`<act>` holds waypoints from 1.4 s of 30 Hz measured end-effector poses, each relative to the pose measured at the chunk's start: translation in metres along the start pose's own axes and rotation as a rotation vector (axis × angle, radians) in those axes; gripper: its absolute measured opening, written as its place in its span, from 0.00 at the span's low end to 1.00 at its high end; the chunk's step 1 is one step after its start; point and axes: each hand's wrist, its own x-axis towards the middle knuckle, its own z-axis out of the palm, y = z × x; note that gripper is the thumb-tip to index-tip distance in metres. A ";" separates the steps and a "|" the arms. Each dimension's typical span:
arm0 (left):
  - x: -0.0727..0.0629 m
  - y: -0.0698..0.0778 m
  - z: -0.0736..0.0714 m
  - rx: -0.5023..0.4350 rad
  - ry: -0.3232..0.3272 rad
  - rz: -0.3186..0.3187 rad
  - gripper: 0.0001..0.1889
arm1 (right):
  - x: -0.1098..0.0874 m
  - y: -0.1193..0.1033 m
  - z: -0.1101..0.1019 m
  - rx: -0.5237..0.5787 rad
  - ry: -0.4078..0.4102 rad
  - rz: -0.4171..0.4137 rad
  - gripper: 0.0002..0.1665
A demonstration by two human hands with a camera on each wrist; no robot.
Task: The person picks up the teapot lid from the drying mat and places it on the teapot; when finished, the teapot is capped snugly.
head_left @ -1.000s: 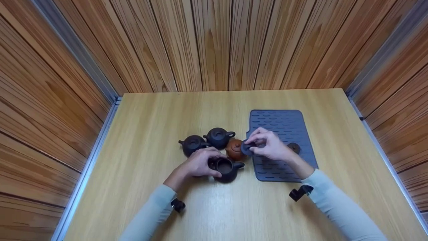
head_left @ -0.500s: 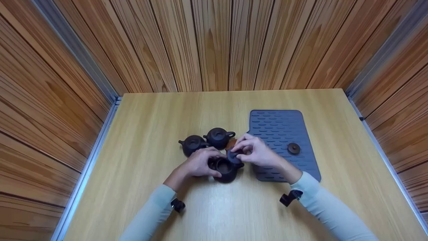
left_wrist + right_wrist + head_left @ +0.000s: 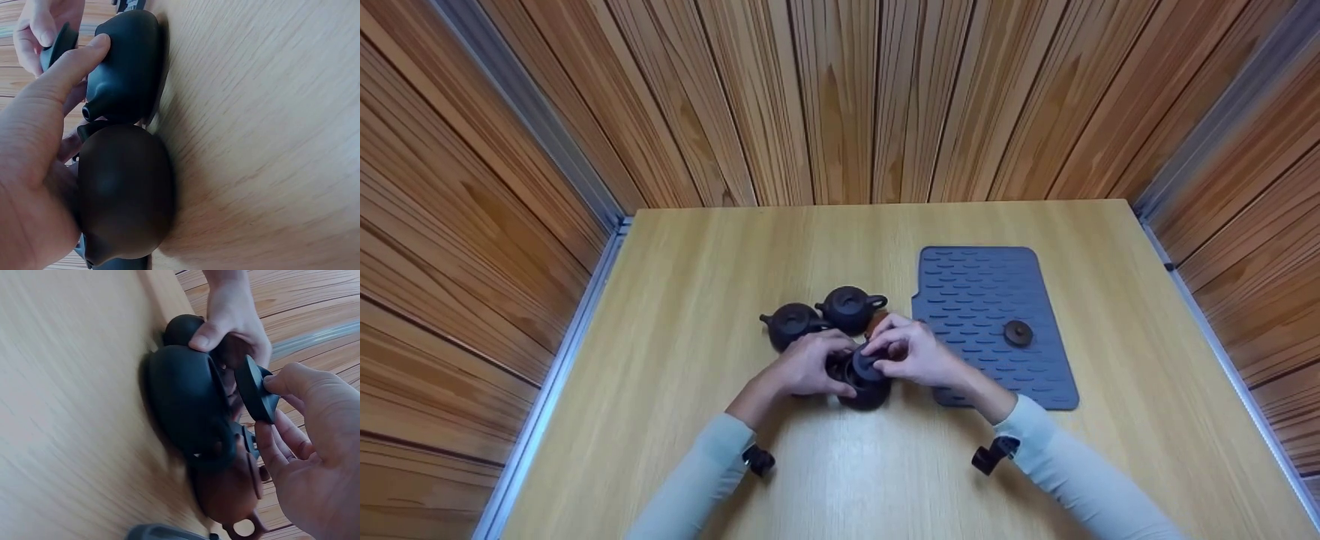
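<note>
My right hand (image 3: 919, 356) pinches a dark teapot lid (image 3: 253, 391) by its knob. Tilted, the lid hovers beside the mouth of a dark lidless teapot (image 3: 183, 396). My left hand (image 3: 814, 365) holds that teapot steady, its thumb lying on the rim; the other fingers are partly hidden behind. Under the left palm, a second dark round teapot (image 3: 124, 194) shows in the left wrist view. Just behind the open pot stands a reddish-brown teapot (image 3: 228, 486) with its lid on, mostly covered by my right hand in the head view.
Two more dark lidded teapots (image 3: 793, 322) stand behind my left hand, close together. A grey ridged mat (image 3: 975, 270) lies on the right of the wooden table (image 3: 697, 270). On the mat sits a brown lid (image 3: 1018, 333).
My right hand has carried the lid leftward and toward me, from beside the reddish-brown teapot to over the open teapot. The left hand has stayed in place on the pot.
</note>
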 end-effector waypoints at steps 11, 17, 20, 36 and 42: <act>0.000 0.001 0.000 -0.005 0.005 0.005 0.34 | -0.003 0.006 0.014 -0.002 0.002 0.006 0.12; -0.001 0.000 0.000 -0.026 0.008 0.006 0.34 | -0.002 0.006 0.017 -0.034 -0.006 0.027 0.12; -0.001 0.000 0.000 -0.023 0.007 0.005 0.35 | -0.002 0.007 0.017 -0.032 0.001 0.034 0.12; -0.001 0.001 0.000 -0.013 -0.011 -0.009 0.35 | -0.009 0.012 0.020 -0.138 0.017 0.007 0.13; -0.001 0.001 -0.001 0.006 -0.010 0.000 0.35 | -0.010 0.014 0.020 -0.169 0.022 -0.010 0.13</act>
